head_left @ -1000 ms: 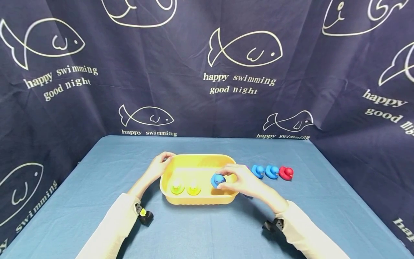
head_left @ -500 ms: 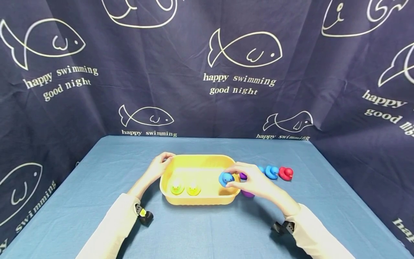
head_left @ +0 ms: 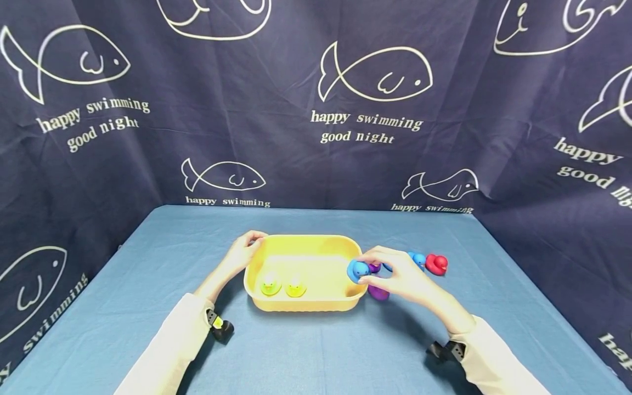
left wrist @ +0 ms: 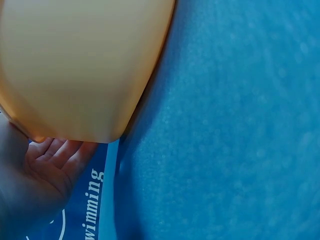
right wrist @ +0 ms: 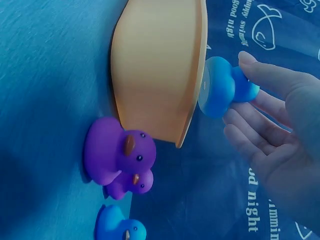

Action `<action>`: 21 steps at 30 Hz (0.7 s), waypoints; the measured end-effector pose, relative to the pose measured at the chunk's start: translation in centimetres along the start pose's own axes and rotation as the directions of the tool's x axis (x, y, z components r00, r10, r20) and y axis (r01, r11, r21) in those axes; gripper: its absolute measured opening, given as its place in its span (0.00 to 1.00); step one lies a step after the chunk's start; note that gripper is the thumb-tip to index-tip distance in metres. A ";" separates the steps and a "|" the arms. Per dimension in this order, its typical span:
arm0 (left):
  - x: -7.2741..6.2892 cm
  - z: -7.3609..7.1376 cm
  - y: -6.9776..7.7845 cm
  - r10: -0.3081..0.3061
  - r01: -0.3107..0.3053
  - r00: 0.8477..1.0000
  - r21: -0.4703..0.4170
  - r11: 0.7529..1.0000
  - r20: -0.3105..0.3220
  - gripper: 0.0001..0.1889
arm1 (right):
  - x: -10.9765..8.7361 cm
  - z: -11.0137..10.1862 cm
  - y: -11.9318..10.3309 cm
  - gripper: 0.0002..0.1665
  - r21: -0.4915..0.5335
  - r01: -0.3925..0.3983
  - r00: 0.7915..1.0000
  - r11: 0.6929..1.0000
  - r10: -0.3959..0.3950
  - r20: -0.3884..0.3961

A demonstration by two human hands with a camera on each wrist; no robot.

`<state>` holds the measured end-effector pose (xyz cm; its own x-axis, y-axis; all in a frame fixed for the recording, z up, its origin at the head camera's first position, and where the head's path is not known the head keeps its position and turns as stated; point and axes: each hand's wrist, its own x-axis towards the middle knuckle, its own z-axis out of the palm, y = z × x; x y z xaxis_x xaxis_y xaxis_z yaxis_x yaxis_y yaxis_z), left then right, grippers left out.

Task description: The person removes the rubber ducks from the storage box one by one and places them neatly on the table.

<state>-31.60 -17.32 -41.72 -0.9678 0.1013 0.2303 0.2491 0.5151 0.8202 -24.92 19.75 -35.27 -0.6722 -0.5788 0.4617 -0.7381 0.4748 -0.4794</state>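
Observation:
A blue rubber duck (head_left: 358, 270) is pinched between the thumb and fingers of my right hand (head_left: 395, 271), held up over the right rim of the yellow basin (head_left: 306, 306). In the right wrist view that duck (right wrist: 218, 89) overlaps the rim, its flat underside toward the basin. My left hand (head_left: 242, 251) grips the basin's far left corner; in the left wrist view its fingers (left wrist: 59, 150) reach behind the wall. Inside the basin, a yellow-green duck (head_left: 270, 285) and a yellow duck (head_left: 295, 286) sit near the front left.
Two purple ducks (right wrist: 107, 150) stand on the blue cloth right beside the basin, partly hidden by my right hand in the head view. Beyond them come a blue duck (right wrist: 116, 224), another blue duck (head_left: 418, 259) and a red duck (head_left: 436, 264). A dark printed curtain (head_left: 291, 164) closes the back.
My right hand has moved to the right with the blue duck, from inside the basin's outline to its right rim. The purple ducks have come into view. My left hand stays at the basin.

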 end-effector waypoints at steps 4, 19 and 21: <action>0.0 0.0 0.0 -0.006 0.006 1.000 -0.008 1.000 0.000 0.13 | -0.4 -0.3 0.1 0.20 0.007 -0.022 1.000 1.000 0.022 0.001; 0.0 0.0 0.0 -0.002 0.002 1.000 -0.009 1.000 0.004 0.13 | -1.5 -0.8 1.3 0.22 -0.067 -0.007 1.000 0.998 0.005 -0.030; 0.0 0.0 0.0 -0.003 0.003 1.000 -0.005 1.000 0.003 0.13 | -1.6 -0.9 1.6 0.22 -0.068 0.004 0.999 0.998 -0.007 -0.038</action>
<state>-31.56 -17.32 -41.71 -0.9687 0.1021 0.2264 0.2463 0.5110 0.8235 -25.03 22.00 -36.13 -0.6687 -0.5566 0.4930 -0.7433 0.5161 -0.4255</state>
